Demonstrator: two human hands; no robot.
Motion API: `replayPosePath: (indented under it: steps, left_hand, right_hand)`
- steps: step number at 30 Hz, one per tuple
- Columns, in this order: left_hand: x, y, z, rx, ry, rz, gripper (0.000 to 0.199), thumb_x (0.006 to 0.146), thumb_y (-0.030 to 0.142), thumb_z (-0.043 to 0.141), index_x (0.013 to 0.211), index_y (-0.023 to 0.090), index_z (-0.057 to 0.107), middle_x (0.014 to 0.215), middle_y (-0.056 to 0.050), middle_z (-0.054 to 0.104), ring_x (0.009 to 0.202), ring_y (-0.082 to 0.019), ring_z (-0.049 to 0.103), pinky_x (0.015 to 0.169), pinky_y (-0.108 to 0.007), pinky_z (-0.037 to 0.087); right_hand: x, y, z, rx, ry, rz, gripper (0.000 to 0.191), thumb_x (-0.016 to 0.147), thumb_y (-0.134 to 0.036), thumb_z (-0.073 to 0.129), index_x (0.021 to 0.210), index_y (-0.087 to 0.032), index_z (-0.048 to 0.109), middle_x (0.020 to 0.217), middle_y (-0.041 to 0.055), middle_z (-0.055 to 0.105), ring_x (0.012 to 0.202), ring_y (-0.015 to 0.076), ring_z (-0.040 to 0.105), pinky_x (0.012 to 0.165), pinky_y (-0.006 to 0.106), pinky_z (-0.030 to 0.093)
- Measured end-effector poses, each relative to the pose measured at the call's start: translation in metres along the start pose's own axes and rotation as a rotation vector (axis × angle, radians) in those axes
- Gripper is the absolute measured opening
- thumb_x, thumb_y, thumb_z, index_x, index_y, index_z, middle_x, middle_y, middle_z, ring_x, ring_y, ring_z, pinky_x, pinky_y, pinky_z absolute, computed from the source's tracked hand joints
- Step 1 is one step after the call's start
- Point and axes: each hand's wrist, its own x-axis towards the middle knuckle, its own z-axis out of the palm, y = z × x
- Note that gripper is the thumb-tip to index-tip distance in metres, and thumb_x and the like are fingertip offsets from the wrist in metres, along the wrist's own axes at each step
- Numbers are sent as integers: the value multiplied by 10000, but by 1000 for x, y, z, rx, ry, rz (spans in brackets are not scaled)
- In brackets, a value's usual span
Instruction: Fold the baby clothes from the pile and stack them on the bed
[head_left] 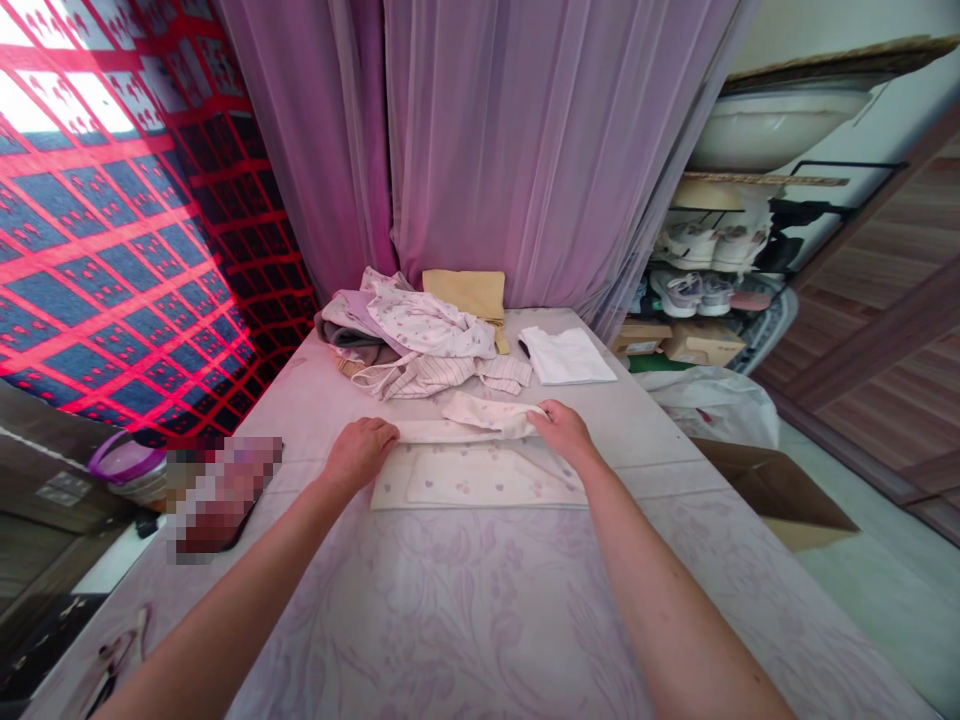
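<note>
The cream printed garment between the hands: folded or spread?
Partly folded: the cream printed garment lies doubled, its top edge gathered in both hands.

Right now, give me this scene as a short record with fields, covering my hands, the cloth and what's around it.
Left hand: grips the printed cloth near its far left corner
Right hand: pinches the raised part at the far right
Surface: pale floral cover
Beyond the cloth: heaped clothes; behind them, a folded yellow cloth
Far right: folded white cloth
Left edge: a reddish item, blurred out
Backdrop: purple curtain
Off to the right: shoes on a rack, cardboard box below
</note>
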Motion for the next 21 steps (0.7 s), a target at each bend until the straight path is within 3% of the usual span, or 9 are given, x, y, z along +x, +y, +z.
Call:
replayPosePath:
  steps: [6, 16, 21]
  left_hand:
    - [-3, 5, 3, 12, -55, -9, 243, 895, 231, 436, 911, 211, 677, 995, -85, 677, 935, -232, 587, 803, -327, 413]
    - [-7, 8, -1, 33, -72, -4, 234, 884, 247, 437, 877, 197, 665, 968, -90, 671, 921, -228, 585, 808, -333, 416]
    - [1, 14, 4, -46, 3, 15, 260, 869, 297, 451, 881, 182, 685, 1009, -121, 670, 979, -261, 584, 900, -388, 408]
  right_hand:
    - [-15, 7, 4, -36, -84, 59, 226, 795, -375, 520, 851, -210, 665, 782, 2, 686, 719, 149, 590, 612, 220, 368]
    - [-19, 14, 3, -41, -57, 22, 225, 784, -374, 515, 816, -216, 673, 753, -3, 683, 704, 160, 590, 601, 228, 370]
    - [-17, 11, -2, -40, -138, -17, 291, 827, -417, 468, 772, -213, 669, 756, 5, 689, 694, 163, 594, 602, 237, 375]
